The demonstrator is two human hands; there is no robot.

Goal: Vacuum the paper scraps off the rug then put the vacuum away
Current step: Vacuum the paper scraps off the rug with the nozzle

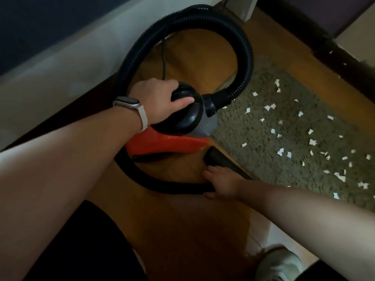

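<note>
A small red and grey vacuum (168, 141) sits on the wooden floor at the rug's left edge. My left hand (160, 100) grips its black top handle. A black ribbed hose (246, 55) loops from the vacuum's front, up and around, then under the body to my right hand (222, 182), which holds the hose end by the flat black nozzle (218, 159). The nozzle lies on the floor beside the rug. The shaggy grey-green rug (263, 126) at right is strewn with several white paper scraps (312, 141).
A white wall with a dark baseboard (67, 116) runs along the left. The vacuum's thin black cord (163, 57) trails toward the back. Dark furniture (332, 23) borders the rug at top right. My shoe (278, 264) stands on the floor at the bottom right.
</note>
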